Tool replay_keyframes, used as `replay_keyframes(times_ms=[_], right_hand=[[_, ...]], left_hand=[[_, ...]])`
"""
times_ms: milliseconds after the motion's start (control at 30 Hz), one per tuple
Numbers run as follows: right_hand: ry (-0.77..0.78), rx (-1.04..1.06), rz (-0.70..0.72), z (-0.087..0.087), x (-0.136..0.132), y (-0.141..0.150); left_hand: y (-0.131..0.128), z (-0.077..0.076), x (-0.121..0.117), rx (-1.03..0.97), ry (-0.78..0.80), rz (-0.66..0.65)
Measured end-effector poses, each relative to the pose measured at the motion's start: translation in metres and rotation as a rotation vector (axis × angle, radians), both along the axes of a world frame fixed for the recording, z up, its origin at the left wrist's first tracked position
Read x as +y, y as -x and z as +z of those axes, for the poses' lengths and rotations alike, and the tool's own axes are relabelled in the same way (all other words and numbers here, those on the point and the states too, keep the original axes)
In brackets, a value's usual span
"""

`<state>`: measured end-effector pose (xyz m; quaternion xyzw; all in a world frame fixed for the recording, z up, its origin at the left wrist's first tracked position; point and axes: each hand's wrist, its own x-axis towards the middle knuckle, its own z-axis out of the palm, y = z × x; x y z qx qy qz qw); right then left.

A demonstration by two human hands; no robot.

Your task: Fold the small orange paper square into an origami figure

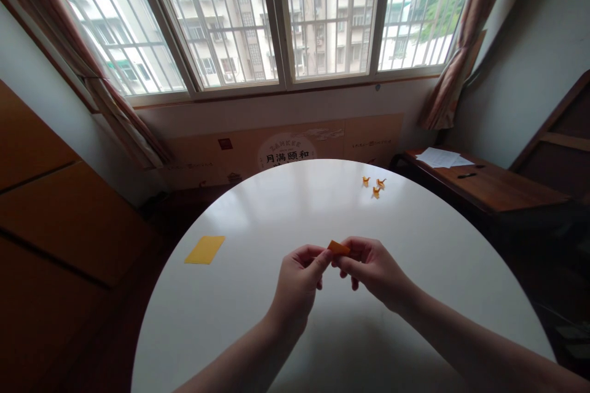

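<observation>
A small folded piece of orange paper (338, 248) is held above the white round table (258, 331). My left hand (299, 276) pinches its left end between thumb and forefinger. On the other side, my right hand (369, 265) grips the right end, thumb towards me and fingers curled behind. Part of the paper is hidden by the fingers. Flat on the table to the left lies a yellow paper sheet (205, 250). Three small orange folded paper birds (377, 192) stand together near the table's far right edge.
Behind the table, a printed cardboard panel (373, 138) leans below the barred window (230, 24). At the right stands a brown wooden side table (498, 187) with white papers (442, 158) and a dark pen-like item. A wooden cabinet (55, 221) fills the left side.
</observation>
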<state>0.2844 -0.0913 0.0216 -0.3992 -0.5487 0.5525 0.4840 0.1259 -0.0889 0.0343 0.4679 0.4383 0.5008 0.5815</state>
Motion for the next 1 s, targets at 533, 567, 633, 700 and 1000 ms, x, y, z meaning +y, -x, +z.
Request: replay_keyframes(times_ms=[533, 567, 633, 700, 1000], right_hand=[[-0.038, -0.176, 0.03, 0.0074, -0.0012, -0.0053], [-0.034, -0.175, 0.042, 0.0068, -0.0006, -0.0057], [-0.032, -0.172, 0.058, 0.0054, 0.0006, -0.0065], [-0.032, -0.162, 0.06, 0.0045, 0.0013, -0.007], [0.061, 0.015, 0.071, 0.0076, -0.0013, -0.0061]], left_hand=[[0.0013, 0.0005, 0.0018, -0.019, 0.051, 0.014], [0.0013, 0.0003, 0.002, -0.024, 0.054, 0.019], [0.0015, 0.0004, 0.0021, -0.036, 0.057, 0.03], [0.0018, 0.001, 0.0017, -0.046, 0.055, 0.039], [0.0002, -0.0021, -0.0007, -0.078, 0.064, 0.017]])
